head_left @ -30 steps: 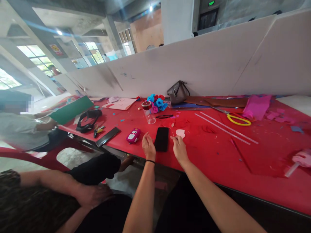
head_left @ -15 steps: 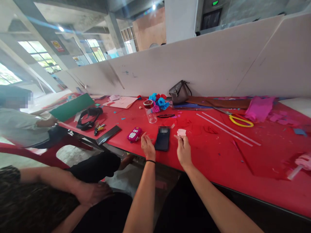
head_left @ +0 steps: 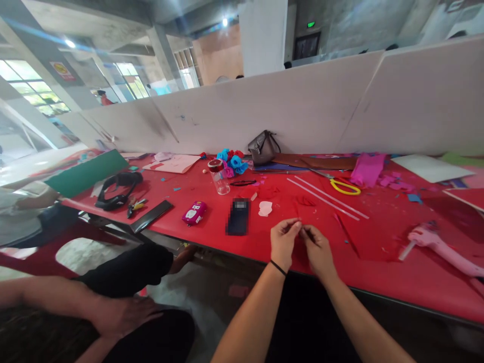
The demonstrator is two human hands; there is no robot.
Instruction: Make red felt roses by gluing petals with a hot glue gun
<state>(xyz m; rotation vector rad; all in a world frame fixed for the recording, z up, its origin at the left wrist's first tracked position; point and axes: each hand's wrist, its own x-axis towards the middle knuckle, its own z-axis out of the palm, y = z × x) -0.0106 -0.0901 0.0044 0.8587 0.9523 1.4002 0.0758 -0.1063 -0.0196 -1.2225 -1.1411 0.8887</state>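
My left hand point(head_left: 283, 243) and my right hand point(head_left: 318, 250) meet above the front edge of the red table point(head_left: 242, 247). Thumbs and forefingers of both are pinched close together, fingertip to fingertip. Whatever lies between them is too small to make out against the red. Just beyond my left hand, a pale pink paper piece point(head_left: 265, 208) lies flat. A dark phone point(head_left: 238, 218) rests to its left, and a magenta case with white patches point(head_left: 194, 213) lies farther left.
At right lie a pink glue gun point(head_left: 440, 243), yellow-handled scissors point(head_left: 345, 187) and two white sticks point(head_left: 321, 194). Farther back stand a clear jar point(head_left: 220, 179), paper flowers point(head_left: 235, 164) and a dark bag point(head_left: 263, 147). A neighbour's arm point(head_left: 109, 307) is at lower left.
The pink paper piece has left my right hand and lies on the table. Both hands have come together to the right of the phone. The view has swung rightward, showing more of the glue gun.
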